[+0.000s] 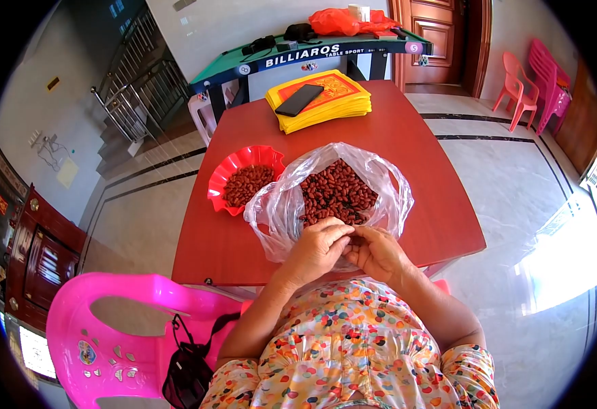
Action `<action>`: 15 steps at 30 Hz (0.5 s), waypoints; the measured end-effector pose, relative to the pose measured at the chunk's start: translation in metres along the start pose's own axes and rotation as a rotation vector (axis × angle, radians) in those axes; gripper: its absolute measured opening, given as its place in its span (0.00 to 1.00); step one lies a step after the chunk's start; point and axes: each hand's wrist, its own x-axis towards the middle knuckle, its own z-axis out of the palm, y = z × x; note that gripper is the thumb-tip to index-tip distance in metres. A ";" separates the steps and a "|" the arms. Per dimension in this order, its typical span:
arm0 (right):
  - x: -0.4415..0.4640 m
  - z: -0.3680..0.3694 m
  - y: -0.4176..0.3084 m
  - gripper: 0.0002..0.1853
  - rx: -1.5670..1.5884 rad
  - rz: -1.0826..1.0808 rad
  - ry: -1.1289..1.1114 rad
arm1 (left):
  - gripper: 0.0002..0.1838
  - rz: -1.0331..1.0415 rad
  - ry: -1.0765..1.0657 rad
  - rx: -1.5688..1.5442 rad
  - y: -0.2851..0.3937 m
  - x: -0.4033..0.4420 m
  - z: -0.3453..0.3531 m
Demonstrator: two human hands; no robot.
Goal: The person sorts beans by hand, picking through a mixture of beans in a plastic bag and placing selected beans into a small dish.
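Note:
An open clear plastic bag (281,218) lies on the red table, filled with small dark-red kernels (338,191) that look like beans or peanuts. At the bag's near edge, my left hand (320,247) and my right hand (378,253) meet with fingertips pinched together. Whatever is between the fingers is too small or too hidden to name. Left of the bag stands a red wavy-rimmed bowl (221,170), holding lighter red-brown kernels (247,184).
Behind the bag, a black phone (300,100) rests on a stack of yellow-and-red paper (325,117). The red table (434,198) meets a toy billiard table (244,63) at its far end. A pink chair (101,320) with a black bag (188,371) stands at left.

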 end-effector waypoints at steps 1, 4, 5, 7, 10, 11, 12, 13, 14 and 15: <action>0.000 0.000 -0.001 0.12 -0.001 0.001 0.000 | 0.07 -0.017 0.003 0.002 -0.001 0.000 -0.002; 0.000 -0.001 -0.008 0.11 -0.047 0.031 -0.022 | 0.08 -0.043 -0.018 0.090 -0.006 0.000 -0.013; -0.001 0.000 -0.011 0.11 -0.069 0.011 -0.025 | 0.09 -0.080 -0.033 0.128 -0.013 -0.002 -0.015; -0.003 0.000 -0.016 0.12 -0.084 -0.028 -0.020 | 0.09 -0.130 -0.053 0.201 -0.017 -0.005 -0.021; -0.002 0.000 -0.019 0.12 -0.044 -0.039 -0.005 | 0.12 -0.244 -0.111 0.294 -0.016 -0.006 -0.028; -0.002 -0.001 -0.019 0.12 -0.046 -0.038 -0.005 | 0.13 -0.256 -0.152 0.342 -0.018 -0.007 -0.029; -0.001 -0.002 -0.019 0.12 -0.049 -0.034 0.000 | 0.13 -0.267 -0.193 0.390 -0.019 -0.008 -0.029; 0.001 -0.003 -0.019 0.12 -0.053 -0.031 0.005 | 0.13 -0.267 -0.192 0.390 -0.019 -0.008 -0.029; 0.003 -0.004 -0.018 0.12 -0.053 -0.031 0.005 | 0.14 -0.278 -0.208 0.397 -0.019 -0.008 -0.027; 0.004 -0.005 -0.016 0.12 -0.053 -0.018 0.010 | 0.15 -0.288 -0.225 0.403 -0.019 -0.008 -0.027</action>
